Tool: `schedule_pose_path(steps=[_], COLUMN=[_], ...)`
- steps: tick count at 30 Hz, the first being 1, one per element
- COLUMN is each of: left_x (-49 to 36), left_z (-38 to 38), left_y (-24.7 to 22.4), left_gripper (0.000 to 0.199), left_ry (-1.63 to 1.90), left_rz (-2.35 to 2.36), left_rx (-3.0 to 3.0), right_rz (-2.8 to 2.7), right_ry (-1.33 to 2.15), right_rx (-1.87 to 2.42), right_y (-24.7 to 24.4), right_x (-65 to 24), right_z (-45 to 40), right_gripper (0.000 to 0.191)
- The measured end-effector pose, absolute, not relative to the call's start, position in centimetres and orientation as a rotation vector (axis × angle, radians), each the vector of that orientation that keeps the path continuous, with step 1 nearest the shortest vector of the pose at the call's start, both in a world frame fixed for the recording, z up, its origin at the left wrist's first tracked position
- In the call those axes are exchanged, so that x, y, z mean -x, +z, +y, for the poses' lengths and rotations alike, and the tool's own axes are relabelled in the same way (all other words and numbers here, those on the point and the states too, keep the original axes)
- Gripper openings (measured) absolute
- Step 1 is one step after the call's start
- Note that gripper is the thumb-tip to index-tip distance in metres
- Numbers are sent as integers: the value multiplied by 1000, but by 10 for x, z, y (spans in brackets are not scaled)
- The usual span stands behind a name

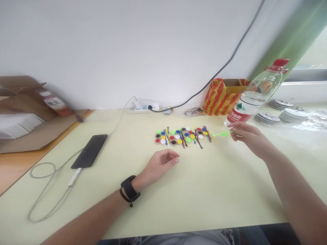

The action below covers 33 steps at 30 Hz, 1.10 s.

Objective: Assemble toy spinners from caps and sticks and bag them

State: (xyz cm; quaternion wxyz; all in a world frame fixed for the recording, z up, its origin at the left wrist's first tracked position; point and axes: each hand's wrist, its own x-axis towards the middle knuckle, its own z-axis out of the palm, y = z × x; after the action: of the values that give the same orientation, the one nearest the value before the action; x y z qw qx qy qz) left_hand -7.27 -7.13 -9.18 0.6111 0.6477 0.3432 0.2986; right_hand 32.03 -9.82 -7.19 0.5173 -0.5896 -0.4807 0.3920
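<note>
The bright green piece [223, 134] lies just to the right of the coloured discs [186, 134], right at the fingertips of my right hand [233, 132]; those fingers are drawn together, but I cannot tell whether they grip it. My left hand [165, 160], loosely curled and partly open, rests in front of the discs. Thin coloured sticks [199, 141] lie among them on the table [204, 190]. Beyond the discs to the right stand a water bottle [239, 117] and a striped bag [217, 98]; behind them to the left lies a power strip [140, 109], and well left of them a phone [90, 152].
</note>
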Motion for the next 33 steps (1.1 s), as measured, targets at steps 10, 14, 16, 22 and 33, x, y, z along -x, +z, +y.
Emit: schedule_pose_path(steps=[10,14,16,22,33], left_x=[73,75,77,82,82], left_z=[-70,-67,-64,-56,-51], left_y=[-93,-93,-92,-87,-79], left_gripper=[22,21,21,22,24], left_ry=[659,625,602,506,454], left_rz=[794,807,806,822,830], left_rx=[-1480,-1466,-1447,-1385,-1293], right_rz=[-1395,-1524,-1769,-1881,-1822], right_ry=[182,-148,-143,-453,-416], right_rx=[1900,1713,1655,1822,1876], right_y=[-115,-123,-127,-140,-144], right_x=[-353,-318,-296,-264,-266], right_z=[-98,-88,-85,-87,-86], right_gripper=[15,14,16,24,23])
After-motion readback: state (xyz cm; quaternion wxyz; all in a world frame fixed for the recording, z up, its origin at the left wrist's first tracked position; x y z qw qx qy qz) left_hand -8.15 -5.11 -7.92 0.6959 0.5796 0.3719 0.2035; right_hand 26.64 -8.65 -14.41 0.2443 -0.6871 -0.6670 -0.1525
